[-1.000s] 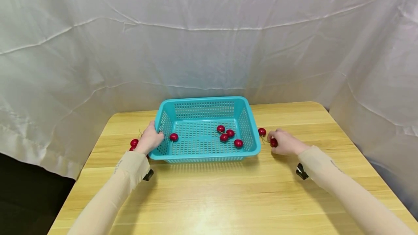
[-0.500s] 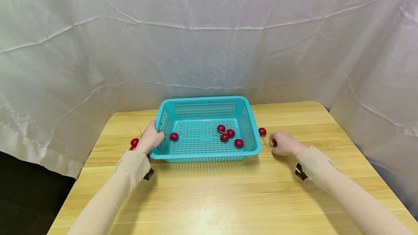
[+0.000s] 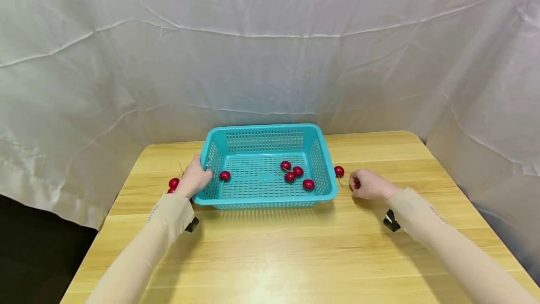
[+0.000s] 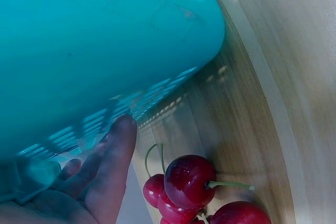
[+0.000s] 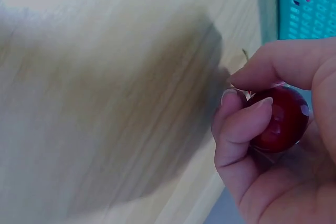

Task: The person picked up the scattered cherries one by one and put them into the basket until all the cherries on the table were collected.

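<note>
A turquoise perforated plastic basket [image 3: 270, 127] sits on the table with several red cherries inside, one cherry [image 3: 225, 176] at its left end and a cluster [image 3: 289, 177] toward the right. My left hand [image 3: 194, 179] grips the basket's left side, thumb over the rim; in the left wrist view its fingers [image 4: 118, 156] lie against the outer wall. Right of the basket, my right hand [image 3: 369, 185] holds a cherry [image 5: 283, 121] inside its curled fingers, close over the table. Another cherry [image 3: 339, 171] lies between that hand and the basket.
Several stemmed cherries [image 4: 190, 182] lie in a group on the table outside the basket's left side, partly hidden by the left hand in the head view. A pale cloth [image 3: 270, 60] hangs behind the wooden table [image 3: 270, 252].
The cherry in my right hand has gone from the fingertips deeper into the curled fingers, where it is mostly hidden in the head view. My left hand and the basket have stayed put.
</note>
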Demonstrator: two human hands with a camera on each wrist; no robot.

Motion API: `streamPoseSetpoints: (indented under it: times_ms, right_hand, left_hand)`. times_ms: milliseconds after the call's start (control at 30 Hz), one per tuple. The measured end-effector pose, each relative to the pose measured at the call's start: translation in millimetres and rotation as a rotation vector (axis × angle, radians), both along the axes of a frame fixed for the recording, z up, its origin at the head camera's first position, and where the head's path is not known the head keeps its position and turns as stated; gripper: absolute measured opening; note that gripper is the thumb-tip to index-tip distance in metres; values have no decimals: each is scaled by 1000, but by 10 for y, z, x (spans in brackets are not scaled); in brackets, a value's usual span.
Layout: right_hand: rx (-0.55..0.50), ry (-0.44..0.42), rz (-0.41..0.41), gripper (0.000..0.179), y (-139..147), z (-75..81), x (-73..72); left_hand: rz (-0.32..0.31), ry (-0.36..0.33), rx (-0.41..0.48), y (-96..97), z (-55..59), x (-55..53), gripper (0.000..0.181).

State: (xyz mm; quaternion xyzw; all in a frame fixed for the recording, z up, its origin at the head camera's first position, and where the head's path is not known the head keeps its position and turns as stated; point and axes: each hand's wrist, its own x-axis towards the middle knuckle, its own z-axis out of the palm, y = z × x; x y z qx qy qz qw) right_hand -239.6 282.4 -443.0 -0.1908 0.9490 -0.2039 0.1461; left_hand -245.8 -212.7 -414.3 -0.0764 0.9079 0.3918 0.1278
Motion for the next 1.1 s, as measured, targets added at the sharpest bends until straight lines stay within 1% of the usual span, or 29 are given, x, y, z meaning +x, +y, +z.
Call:
streamPoseSetpoints:
  times_ms: [167, 367, 600, 767, 1100]
  right_hand:
    - [-21, -3, 4, 17, -9, 86, 33]
    - [-44, 14, 2, 15, -5, 195, 45]
    - [-57, 61, -1, 16, 5, 349, 41]
    - [-72, 93, 7, 15, -32, 501, 35]
    - [-86, 205, 31, 14, -185, 864, 4]
  left_hand:
    - [3, -5, 2, 2, -5, -6, 63]
    - [4, -9, 0, -1, 3, -10, 64]
    - [-2, -2, -2, 0, 14, -1, 63]
    - [-6, 0, -2, 0, 15, 4, 63]
    - [-3, -1, 0, 4, 23, 1, 63]
